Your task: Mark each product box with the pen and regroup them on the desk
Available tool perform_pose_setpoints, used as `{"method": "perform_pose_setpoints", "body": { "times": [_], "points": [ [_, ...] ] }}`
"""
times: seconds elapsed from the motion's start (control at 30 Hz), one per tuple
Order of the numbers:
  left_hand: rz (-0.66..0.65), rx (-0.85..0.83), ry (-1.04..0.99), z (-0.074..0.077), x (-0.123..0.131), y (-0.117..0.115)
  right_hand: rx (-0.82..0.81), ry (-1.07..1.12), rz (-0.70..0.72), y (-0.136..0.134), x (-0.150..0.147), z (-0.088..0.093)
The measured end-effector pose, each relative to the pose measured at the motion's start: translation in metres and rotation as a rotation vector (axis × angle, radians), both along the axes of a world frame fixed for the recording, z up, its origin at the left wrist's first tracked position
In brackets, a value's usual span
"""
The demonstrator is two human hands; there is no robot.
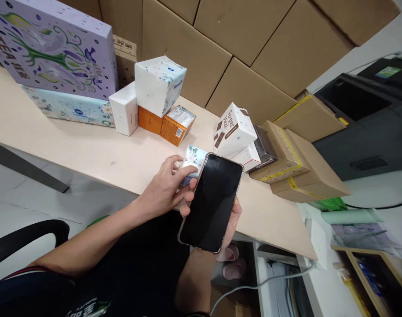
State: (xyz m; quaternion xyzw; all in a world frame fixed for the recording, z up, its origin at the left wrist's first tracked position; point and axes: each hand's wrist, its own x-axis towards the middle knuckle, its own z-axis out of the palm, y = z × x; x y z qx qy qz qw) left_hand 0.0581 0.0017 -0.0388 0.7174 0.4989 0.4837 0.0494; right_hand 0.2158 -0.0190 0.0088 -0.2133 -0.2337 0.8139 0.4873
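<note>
"Several big brown cartons (pixel 188 48) make the backdrop, don't they?"

"Yes, stacked across the top of the frame. Below them a pale wooden table (pixel 92 147) slants from the left edge down to the lower right."

"And what stands on it?"

"A large purple box (pixel 56 57) with green scrolling plants, upper left. Upper centre, a floral pack (pixel 161 86) sits on orange boxes (pixel 177 125). Right of centre is a white box (pixel 234 132) lettered 'Su-per Meal'."

"How are the arms set?"

"One forearm reaches in from the lower left, the other rises from the bottom centre. They meet mid-frame."

"What has the right hand (pixel 232 222) got?"

"It cradles a phone (pixel 214 200) from underneath, just below the middle of the frame. Three fingertips curl round the left edge, and the base of the thumb shows at the right."

"Describe the phone."

"Tilted, black glossy screen, nothing lit, in a see-through case with thickened corners."

"And the left hand (pixel 166 187)?"

"Clamped on a small packet (pixel 191 157) at the centre, thumb laid across its face. Pale blue-white, grey-green leaves, a faint pinkish flower."

"Does it rest on the table?"

"I can't tell; fingers and phone cover its lower part."
</note>
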Motion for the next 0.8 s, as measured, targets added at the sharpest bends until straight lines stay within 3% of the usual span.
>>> {"method": "perform_pose_setpoints", "body": {
  "times": [0.43, 0.6, 0.8],
  "points": [
    [-0.006, 0.017, 0.034, 0.000, 0.000, 0.000, -0.034, -0.006, 0.082, -0.001, 0.003, 0.007],
    [-0.015, 0.039, 0.034, -0.001, 0.000, 0.001, -0.070, 0.098, 0.069, -0.003, 0.004, 0.006],
    [0.009, 0.041, 0.071, -0.001, 0.000, 0.002, -0.053, 0.059, 0.019, -0.004, 0.013, 0.002]
  ]
}}
